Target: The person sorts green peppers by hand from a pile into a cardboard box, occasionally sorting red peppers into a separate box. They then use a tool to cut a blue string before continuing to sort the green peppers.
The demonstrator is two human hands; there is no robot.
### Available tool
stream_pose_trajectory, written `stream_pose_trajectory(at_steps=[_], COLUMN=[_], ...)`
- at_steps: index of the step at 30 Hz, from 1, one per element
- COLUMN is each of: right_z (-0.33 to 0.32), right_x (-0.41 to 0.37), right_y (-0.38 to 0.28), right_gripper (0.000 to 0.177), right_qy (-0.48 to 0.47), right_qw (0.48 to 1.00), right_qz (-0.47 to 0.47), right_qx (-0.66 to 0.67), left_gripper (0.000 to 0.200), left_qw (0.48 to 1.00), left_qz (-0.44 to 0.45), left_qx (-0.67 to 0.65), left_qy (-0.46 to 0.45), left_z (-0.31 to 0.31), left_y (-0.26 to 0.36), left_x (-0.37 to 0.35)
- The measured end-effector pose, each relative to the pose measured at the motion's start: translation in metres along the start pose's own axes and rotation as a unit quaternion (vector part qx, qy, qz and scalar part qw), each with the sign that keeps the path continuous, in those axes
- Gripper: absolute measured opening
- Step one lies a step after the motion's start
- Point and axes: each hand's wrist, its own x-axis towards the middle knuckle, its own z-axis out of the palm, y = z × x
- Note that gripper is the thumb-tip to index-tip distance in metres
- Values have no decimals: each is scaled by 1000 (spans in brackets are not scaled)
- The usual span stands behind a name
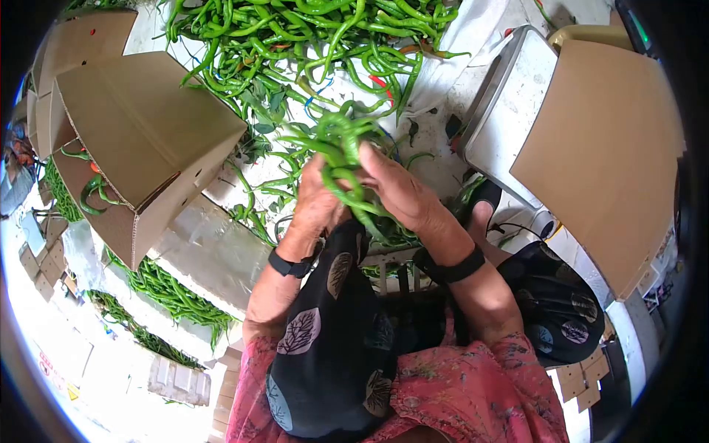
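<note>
Both hands meet around a bunch of long green peppers [343,159] near the middle of the head view. My left hand [317,196] holds the bunch from the left, its fingers partly hidden behind the peppers. On the other side, my right hand [399,188] grips the same bunch, thumb pointing up along it. The bunch is slightly blurred. Just beyond it, loose peppers and leaves lie on a white sheet, below a large pile of green peppers [295,29]. A few red peppers show among them.
An open cardboard box [148,118] stands at the left. Foam boxes of green peppers [177,295] are at the lower left. On the right, a cardboard piece [605,148] rests over a metal-edged white surface [509,103]. My knees are below my hands.
</note>
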Motion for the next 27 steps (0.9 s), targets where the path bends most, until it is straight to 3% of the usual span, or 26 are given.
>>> stream_pose_trajectory(at_steps=[1,2,4,5,7,8,10,11,12,14,16,18,20,21,23,26,27], right_z=[-6,-17,-49,-57,-65,-65,-60,-59,-58,-59,-62,-65,-70,-74,-82,-87,-90], right_x=[0,1,11,16,26,32,45,51,56,64,63,59,58,58,65,61,56], right_y=[14,21,26,34,55,65,76,80,83,85,83,85,90,93,102,93,86], right_gripper=[43,43,43,43,35,35,21,15,15,13,13,13,15,15,22,25,22], right_qy=[12,13,83,86,185,182,221,212,210,197,187,174,161,160,147,154,143], right_qw=[998,997,947,947,833,835,790,789,791,776,786,797,818,819,850,879,876], right_qz=[65,68,91,91,26,26,-99,-87,-84,-16,-30,-42,-115,-115,-117,-84,-35], right_qx=[24,27,-295,-295,-520,-518,-563,-570,-569,-599,-589,-577,-540,-539,-492,-443,-460], left_gripper=[32,27,24,23,21,19,21,25,26,21,17,22,32,32,37,40,41], left_qw=[996,996,985,984,988,994,993,989,982,971,893,887,730,729,659,660,686], left_qz=[-38,-24,60,44,8,16,115,145,115,105,99,208,251,251,293,320,275], left_qx=[56,-80,-163,-173,-155,-104,-21,-19,47,136,407,393,634,635,692,679,670], left_qy=[56,1,21,8,18,29,11,27,145,166,162,126,48,48,16,40,72], left_z=[-20,-37,-64,-75,-91,-94,-102,-104,-88,-80,-71,-85,-76,-73,-73,-80,-87], left_y=[0,4,7,13,21,25,18,15,24,34,50,23,16,8,-6,1,6], left_x=[3,1,-3,-5,-12,-14,-9,-10,-16,-6,9,51,76,87,105,101,94])
